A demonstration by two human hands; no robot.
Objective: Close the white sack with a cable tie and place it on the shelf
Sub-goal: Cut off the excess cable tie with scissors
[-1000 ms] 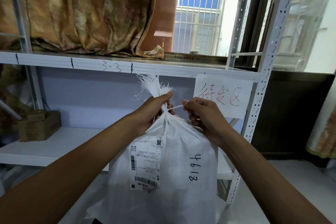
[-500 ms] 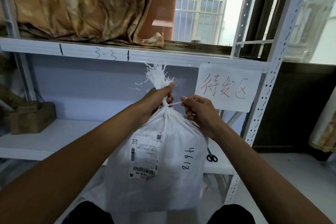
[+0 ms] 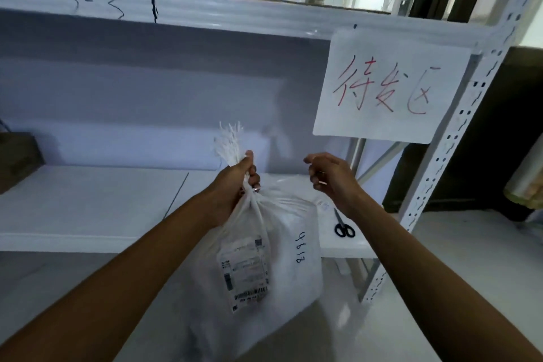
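Leftmost, a brown box (image 3: 17, 159) sits on the white shelf (image 3: 97, 200), partly out of view. Left hand (image 3: 235, 179) is fisted tight round the gathered neck of the white sack (image 3: 282, 270); frayed fibres stick up above the fist. Sack hangs in front of the shelf edge, shipping label (image 3: 245, 270) and handwritten number facing the camera. Cable tie too blurred to make out. Right hand (image 3: 330, 178) is apart from the sack, fingers loosely curled, holding nothing. Black-handled scissors (image 3: 342, 225) lie on the shelf below it. Paper sign (image 3: 390, 85) with red characters hangs above.
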